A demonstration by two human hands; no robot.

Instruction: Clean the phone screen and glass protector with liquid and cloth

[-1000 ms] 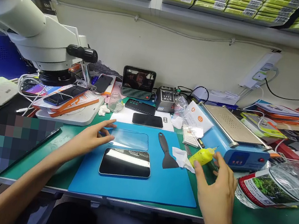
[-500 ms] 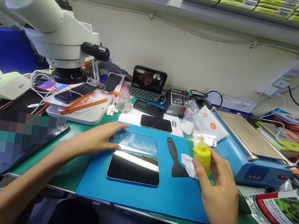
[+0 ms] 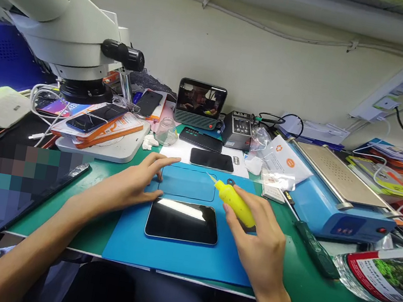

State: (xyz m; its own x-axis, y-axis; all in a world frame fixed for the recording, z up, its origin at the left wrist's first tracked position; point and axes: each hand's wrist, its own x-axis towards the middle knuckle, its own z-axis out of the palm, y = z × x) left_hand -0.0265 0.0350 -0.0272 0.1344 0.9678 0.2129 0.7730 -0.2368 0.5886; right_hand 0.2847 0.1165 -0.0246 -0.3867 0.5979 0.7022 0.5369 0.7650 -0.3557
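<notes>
A small yellow bottle (image 3: 237, 205) with a thin pointed nozzle is gripped in my right hand (image 3: 265, 245). It is tilted, its tip leaning left over the right end of a clear, black-edged glass panel (image 3: 186, 183). At that panel's left end rests my left hand (image 3: 141, 182), thumb and fingers apart around the edge. Just in front lies a phone (image 3: 182, 222) with its black screen up. Both lie on a blue mat (image 3: 169, 257). Behind the bottle, only the end of a dark scraper handle (image 3: 231, 181) shows; my right hand hides the rest.
Left of the mat stands a microscope (image 3: 80, 45) over stacked boxes and phones. To the right are a blue heating plate (image 3: 351, 220), a green-handled tool (image 3: 317, 251) and a large clear labelled container (image 3: 389, 272). More phones and a small screen (image 3: 201, 101) stand at the back.
My right hand has moved left with the yellow bottle and tipped it from upright to slanting, nozzle leftward, over the panel. My left hand stays at the panel's left end.
</notes>
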